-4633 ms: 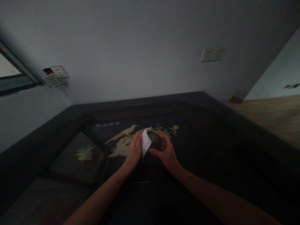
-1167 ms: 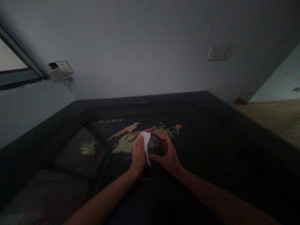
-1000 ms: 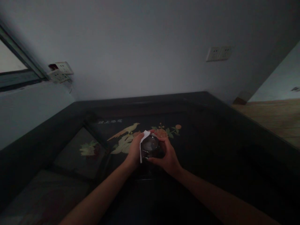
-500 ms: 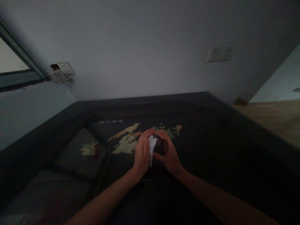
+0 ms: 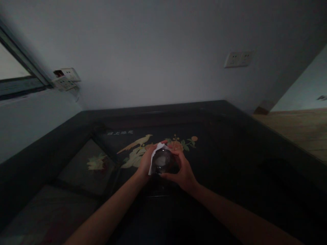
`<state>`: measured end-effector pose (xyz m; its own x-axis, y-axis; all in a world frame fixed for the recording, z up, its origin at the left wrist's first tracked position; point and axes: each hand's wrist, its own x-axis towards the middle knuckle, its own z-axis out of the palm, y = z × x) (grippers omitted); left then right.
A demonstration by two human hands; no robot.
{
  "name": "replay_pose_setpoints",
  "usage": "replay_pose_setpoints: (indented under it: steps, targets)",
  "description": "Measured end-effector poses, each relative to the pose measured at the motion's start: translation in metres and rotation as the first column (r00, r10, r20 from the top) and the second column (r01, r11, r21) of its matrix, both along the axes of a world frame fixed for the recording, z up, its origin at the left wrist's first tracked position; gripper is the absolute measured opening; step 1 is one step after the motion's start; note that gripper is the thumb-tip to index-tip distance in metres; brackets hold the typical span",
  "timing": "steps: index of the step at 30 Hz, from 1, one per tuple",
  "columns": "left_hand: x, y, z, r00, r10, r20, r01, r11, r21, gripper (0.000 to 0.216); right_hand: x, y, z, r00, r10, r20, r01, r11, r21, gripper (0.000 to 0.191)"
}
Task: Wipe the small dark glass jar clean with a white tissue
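Both hands at frame centre, low light. Left hand [image 5: 145, 163] cupped, fingers together and partly hidden behind a white sheet [image 5: 158, 147], which is pinned between the palm and the left side of a clear rounded object [image 5: 162, 160], glass-like by the look of it. Sheet runs along the object's left and upper edge, lower corner sticking out near the heel of the hand. Right hand [image 5: 185, 172] half curled in a C-shape, gripping the object's right side: thumb at the lower edge, fingers along the upper edge. Object sits just below centre of frame, between the two palms, round face tilted toward the camera, pale patch inside its outline; can't tell if it touches the dark surface [image 5: 230, 153] below. Surface fills the lower half of the frame, decorated: bird design [image 5: 138, 142] left of and above the hands, flower motif [image 5: 176, 145] just above the right hand, pale characters [image 5: 120, 132] further upper left, framed inset with a faded flower picture [image 5: 96, 162] left of centre. Behind, pale wall [image 5: 148, 54]; double socket plate [image 5: 238, 59] at upper right, more sockets [image 5: 66, 79] at upper left beside a window [image 5: 11, 63]. Wooden floor [image 5: 306, 129] at right edge. Forearms enter from the bottom.
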<state>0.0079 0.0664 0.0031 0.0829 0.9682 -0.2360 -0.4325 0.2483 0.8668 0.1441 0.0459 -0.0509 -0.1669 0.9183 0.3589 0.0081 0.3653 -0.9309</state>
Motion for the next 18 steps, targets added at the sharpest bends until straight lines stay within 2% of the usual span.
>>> replay_pose_setpoints:
  steps: [2, 4, 6, 8, 10, 12, 15, 16, 18]
  targets:
    - [0.001, 0.0, 0.001, 0.999, -0.024, 0.049, 0.026, 0.999, -0.048, 0.035, 0.0, -0.001, 0.0, 1.0, 0.007, 0.015, -0.008, 1.0, 0.018, 0.071]
    - [0.004, -0.003, -0.001, 0.998, 0.044, 0.043, -0.042, 0.998, -0.048, 0.035, -0.001, -0.001, 0.001, 1.0, 0.006, 0.012, -0.006, 1.0, 0.002, 0.07]
    - [0.007, -0.009, -0.006, 0.984, 0.168, -0.053, -0.166, 0.985, 0.045, 0.037, -0.002, -0.001, 0.0, 1.0, -0.001, -0.012, 0.001, 0.999, -0.035, 0.067]
    - [0.01, -0.017, -0.01, 0.936, 0.278, -0.215, -0.226, 0.945, 0.238, 0.038, -0.002, 0.0, -0.001, 0.999, -0.015, -0.044, 0.012, 0.997, -0.072, 0.065]
    - [0.011, -0.024, -0.013, 0.866, 0.359, -0.347, -0.185, 0.876, 0.445, 0.037, -0.003, 0.001, -0.002, 0.997, -0.04, -0.065, 0.034, 0.995, -0.097, 0.063]
    - [0.012, -0.028, -0.015, 0.809, 0.421, -0.411, -0.098, 0.785, 0.611, 0.035, -0.003, 0.002, -0.001, 0.995, -0.054, -0.082, 0.045, 0.993, -0.112, 0.059]
    - [0.009, -0.029, -0.015, 0.767, 0.465, -0.443, 0.023, 0.669, 0.743, 0.03, -0.003, 0.003, 0.001, 0.993, -0.038, -0.11, 0.025, 0.993, -0.118, 0.053]
    - [0.009, -0.029, -0.015, 0.765, 0.465, -0.446, 0.037, 0.659, 0.751, 0.03, -0.003, 0.003, 0.001, 0.993, -0.03, -0.115, 0.016, 0.993, -0.119, 0.052]
    - [0.007, -0.028, -0.014, 0.779, 0.449, -0.437, 0.006, 0.693, 0.721, 0.031, -0.003, 0.002, 0.002, 0.994, -0.027, -0.11, 0.013, 0.992, -0.122, 0.054]
